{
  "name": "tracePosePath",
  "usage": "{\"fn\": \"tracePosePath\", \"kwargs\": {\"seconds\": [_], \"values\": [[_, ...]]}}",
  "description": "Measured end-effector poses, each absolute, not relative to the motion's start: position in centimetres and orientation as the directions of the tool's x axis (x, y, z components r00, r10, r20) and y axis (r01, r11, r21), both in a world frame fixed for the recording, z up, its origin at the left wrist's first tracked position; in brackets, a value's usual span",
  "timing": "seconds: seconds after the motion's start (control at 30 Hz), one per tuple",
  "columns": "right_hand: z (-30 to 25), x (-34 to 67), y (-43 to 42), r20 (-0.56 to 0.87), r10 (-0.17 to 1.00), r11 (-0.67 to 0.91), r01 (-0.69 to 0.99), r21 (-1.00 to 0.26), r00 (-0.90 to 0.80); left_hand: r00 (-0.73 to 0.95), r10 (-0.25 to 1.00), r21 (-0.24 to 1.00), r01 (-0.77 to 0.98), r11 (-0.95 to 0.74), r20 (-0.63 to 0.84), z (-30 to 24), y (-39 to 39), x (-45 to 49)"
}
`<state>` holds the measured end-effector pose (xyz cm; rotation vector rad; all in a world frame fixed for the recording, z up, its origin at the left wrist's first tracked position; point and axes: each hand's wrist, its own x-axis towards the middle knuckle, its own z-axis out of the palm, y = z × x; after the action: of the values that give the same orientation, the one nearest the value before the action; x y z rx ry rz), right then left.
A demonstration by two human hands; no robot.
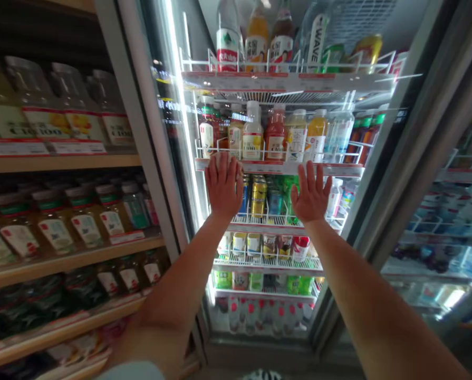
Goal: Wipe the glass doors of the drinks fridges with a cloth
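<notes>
A glass fridge door point(267, 211) stands in front of me, with lit shelves of drinks behind it. My left hand point(223, 187) is raised against the glass, fingers pointing up, pressing a pale, crumpled cloth point(239, 170) that peeks out past the fingers. Most of that cloth is hidden under the hand. To the right, my right hand point(310, 194) lies flat on the glass, its fingers spread and nothing in it. Behind the hands are a shelf of juice bottles point(275, 134) and, one level down, cans point(258, 198).
Wooden shelves point(61, 163) with bottled drinks run along the left. A metal door frame point(402, 174) rises on the right, beside another fridge section point(437, 211). Tall bottles point(228, 39) fill the top fridge shelf; red-capped bottles point(251, 316) stand at the bottom.
</notes>
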<state>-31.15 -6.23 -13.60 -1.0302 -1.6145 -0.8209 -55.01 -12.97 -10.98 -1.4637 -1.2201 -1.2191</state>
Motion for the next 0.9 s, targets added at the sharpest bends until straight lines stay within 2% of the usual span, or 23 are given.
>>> {"fn": "tracePosePath", "kwargs": {"seconds": [0.1, 0.2, 0.33, 0.43, 0.53, 0.63, 0.7, 0.77, 0.9], "values": [[-13.6, -31.2, -6.2, 0.968, 0.217, 0.395, 0.918, 0.033, -0.128, 0.105, 0.184, -0.065, 0.975, -0.212, 0.977, -12.7, -12.8, -54.6], [-13.6, -31.1, -6.2, 0.970, 0.205, 0.399, 0.916, 0.036, -0.127, 0.157, 0.196, -0.110, 0.967, -0.230, 0.968, -11.9, -12.5, -54.9], [-13.6, -31.1, -6.1, 0.973, 0.192, 0.411, 0.911, 0.036, -0.125, 0.080, 0.117, -0.055, 0.977, -0.205, 0.990, -8.4, -12.1, -56.2], [-13.6, -31.1, -6.2, 0.971, 0.204, 0.418, 0.908, 0.029, -0.125, 0.074, 0.087, -0.056, 0.980, -0.192, 0.993, -9.2, -12.0, -55.5], [-13.6, -31.1, -6.2, 0.972, 0.200, 0.423, 0.906, 0.030, -0.126, 0.264, 0.118, -0.232, 0.944, -0.234, 0.957, -13.5, -12.0, -53.6], [-13.7, -31.2, -6.1, 0.978, 0.166, 0.405, 0.913, 0.050, -0.128, 0.623, 0.140, -0.550, 0.758, -0.350, 0.770, -16.7, -12.0, -52.7], [-13.7, -31.2, -6.0, 0.981, 0.147, 0.395, 0.917, 0.061, -0.129, 0.708, 0.146, -0.626, 0.687, -0.369, 0.691, -16.1, -12.1, -53.4], [-13.8, -31.1, -6.0, 0.982, 0.138, 0.401, 0.914, 0.066, -0.131, 0.627, 0.163, -0.563, 0.765, -0.311, 0.762, -13.7, -12.2, -54.8], [-13.8, -31.1, -5.9, 0.983, 0.124, 0.394, 0.916, 0.076, -0.135, 0.246, 0.133, -0.225, 0.962, -0.154, 0.960, -10.1, -12.7, -57.4]]}}
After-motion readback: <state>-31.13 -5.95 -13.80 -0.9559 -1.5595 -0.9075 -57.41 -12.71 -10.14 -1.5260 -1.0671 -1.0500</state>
